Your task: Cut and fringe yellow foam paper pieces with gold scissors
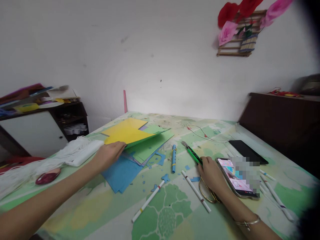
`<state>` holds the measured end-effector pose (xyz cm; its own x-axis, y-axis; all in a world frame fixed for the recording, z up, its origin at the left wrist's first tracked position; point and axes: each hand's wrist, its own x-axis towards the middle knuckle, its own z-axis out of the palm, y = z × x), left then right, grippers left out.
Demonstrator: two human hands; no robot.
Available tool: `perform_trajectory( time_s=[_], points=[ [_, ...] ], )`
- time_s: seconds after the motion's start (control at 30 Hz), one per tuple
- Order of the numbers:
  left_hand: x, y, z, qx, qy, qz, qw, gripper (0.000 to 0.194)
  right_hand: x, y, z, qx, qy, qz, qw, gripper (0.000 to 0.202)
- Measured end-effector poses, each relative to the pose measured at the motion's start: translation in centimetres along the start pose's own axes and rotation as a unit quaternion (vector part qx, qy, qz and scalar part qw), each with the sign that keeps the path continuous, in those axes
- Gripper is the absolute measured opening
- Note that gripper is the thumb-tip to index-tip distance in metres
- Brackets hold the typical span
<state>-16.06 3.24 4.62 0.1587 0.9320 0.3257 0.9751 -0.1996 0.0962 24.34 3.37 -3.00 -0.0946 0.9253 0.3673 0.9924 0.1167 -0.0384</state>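
Here's the yellow sheet (127,131), lifted at its near edge with green showing underneath, and your left hand (112,151) is clamped on that edge at seven o'clock. Blue sheets (122,175) lie at six on the patterned table cover (172,218). Out at four sits a blue tube (173,158) with yellow bands; farther right, your right hand (210,173) curls around the near end of a green-handled tool (193,155), tip towards ten. Just beside that hand, a lit phone (226,171), with a black tablet (246,150) beyond it at one!
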Motion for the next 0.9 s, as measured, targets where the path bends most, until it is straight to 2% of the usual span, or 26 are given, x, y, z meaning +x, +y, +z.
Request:
perform_trajectory(
  time_s=[0.13,0.27,0.43,0.5,0.6,0.67,0.73,0.9],
  points=[
    [0.4,1.4,-1.4,0.032,0.033,0.043,0.998,0.039,0.0,0.0,-0.1,-0.003,-0.001,-0.001,1.0,0.012],
    [-0.5,2.5,-0.8,0.022,0.017,0.093,0.995,0.038,0.0,0.0,-0.1,-0.001,0.0,-0.002,1.0,0.012],
    [-3.4,5.7,1.2,0.038,-0.08,0.136,0.987,0.034,0.0,0.2,0.1,0.0,0.002,-0.004,1.0,0.011],
    [-5.0,7.8,1.7,0.042,-0.119,0.124,0.984,0.042,0.0,0.2,0.2,-0.001,0.002,-0.006,1.0,0.01],
    [-7.1,10.9,2.3,0.023,-0.204,0.154,0.967,0.05,0.1,0.3,0.3,-0.001,0.001,-0.008,1.0,0.011],
    [-7.8,12.3,2.7,0.038,-0.258,0.158,0.952,0.04,0.1,0.3,0.3,-0.001,0.001,-0.006,1.0,0.011],
    [-7.9,13.0,3.2,0.069,-0.287,0.137,0.946,0.03,0.1,0.3,0.3,-0.001,0.002,-0.004,1.0,0.012],
    [-6.9,13.5,3.1,0.094,-0.309,0.125,0.938,0.028,0.0,0.1,0.2,0.005,0.004,0.0,1.0,0.013]
  ],
)
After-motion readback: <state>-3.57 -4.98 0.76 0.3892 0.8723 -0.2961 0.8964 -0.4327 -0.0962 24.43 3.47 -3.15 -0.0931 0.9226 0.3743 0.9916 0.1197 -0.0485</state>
